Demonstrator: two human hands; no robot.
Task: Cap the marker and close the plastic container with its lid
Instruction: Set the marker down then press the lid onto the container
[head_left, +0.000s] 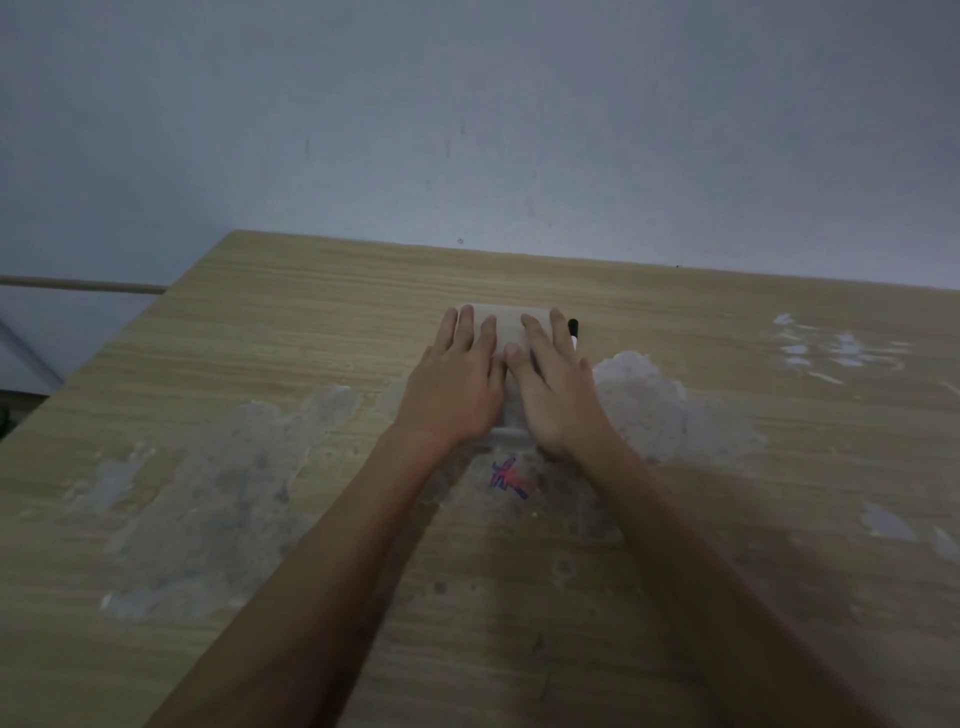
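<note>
1. Forearms, both bare, enter from the lower edge and converge toward the middle of the wooden surface (260, 338).
2. Behind the surface stands a plain grey-blue wall (467, 104), with a few small dark specks on it.
3. Worn pale patches (223, 467) cover much of the surface on either side of the arms, and smaller white flecks lie toward the far right.
4. Left hand (454, 384) lies palm down on the left half of the plastic container (511, 318); its fingers (464, 327) are extended flat and spread, gripping nothing.
5. Right hand (553, 395) lies palm down on the right half of the same container; its fingers are likewise extended flat, with the thumb touching the left hand's thumb side.
6. Translucent and rectangular, the container sits on the surface under both palms; only its far edge and a strip of its near rim are visible. Whether the lid is fully seated cannot be told.
7. Blue and red scribble marks (509, 478) lie on the surface just near of the container, between the wrists.
8. Marker (573, 332), with a black end pointing away, lies on the surface just beside the right hand's outer fingers, partly hidden by them.
</note>
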